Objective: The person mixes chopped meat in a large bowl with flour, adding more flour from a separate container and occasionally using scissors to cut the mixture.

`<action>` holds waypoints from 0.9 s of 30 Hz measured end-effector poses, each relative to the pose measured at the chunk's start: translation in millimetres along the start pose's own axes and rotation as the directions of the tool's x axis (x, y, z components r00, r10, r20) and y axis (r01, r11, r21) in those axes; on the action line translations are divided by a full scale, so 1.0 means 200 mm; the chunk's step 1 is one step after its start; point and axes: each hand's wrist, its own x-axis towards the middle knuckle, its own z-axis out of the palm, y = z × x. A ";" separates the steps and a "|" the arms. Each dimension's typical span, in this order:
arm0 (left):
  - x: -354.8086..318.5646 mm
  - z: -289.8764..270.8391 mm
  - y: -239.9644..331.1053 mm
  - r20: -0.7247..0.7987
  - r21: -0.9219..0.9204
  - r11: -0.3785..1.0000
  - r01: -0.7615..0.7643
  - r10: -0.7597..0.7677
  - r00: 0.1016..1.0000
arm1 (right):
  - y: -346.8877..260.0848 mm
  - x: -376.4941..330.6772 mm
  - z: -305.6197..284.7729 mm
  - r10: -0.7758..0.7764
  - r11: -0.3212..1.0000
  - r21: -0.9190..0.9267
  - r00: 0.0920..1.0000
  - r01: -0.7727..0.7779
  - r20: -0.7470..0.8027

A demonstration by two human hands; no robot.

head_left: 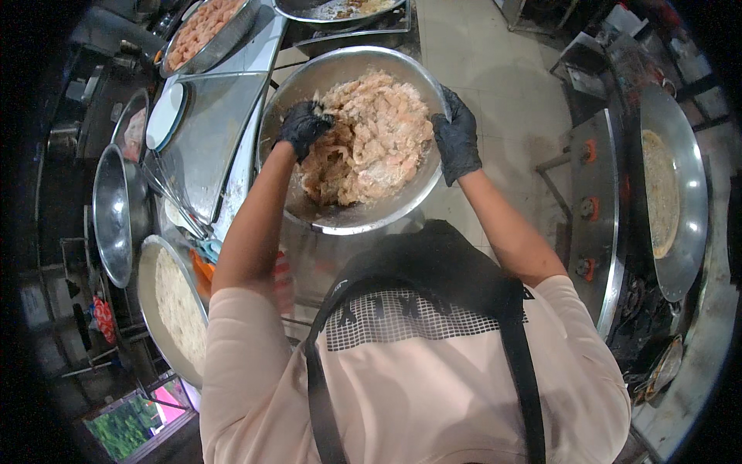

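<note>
A wide steel mixing bowl (363, 224) is in front of me, holding a heap of pale, flour-coated raw meat pieces (379, 139). My right hand (457, 138), in a black glove, grips the bowl's right rim, thumb toward the inside. Inside the left part of the bowl is my left hand (304, 128), also black-gloved, against the edge of the heap. Its fingers are curled closed, with pale coating stuck on them. What lies within those fingers is hidden.
To the left, a metal worktop (220, 139) carries a whisk (174, 193) and a tray of raw meat pieces (205, 35). An empty-looking steel bowl (116, 216) and a basin of white flour (178, 301) stand nearer. At right is a stove with a large wok (692, 193).
</note>
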 end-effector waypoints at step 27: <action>-1.91 -0.89 -0.84 -0.593 -0.067 0.956 0.285 -0.268 0.759 | -0.02 0.00 -0.03 0.026 0.994 0.105 0.989 -0.042 0.146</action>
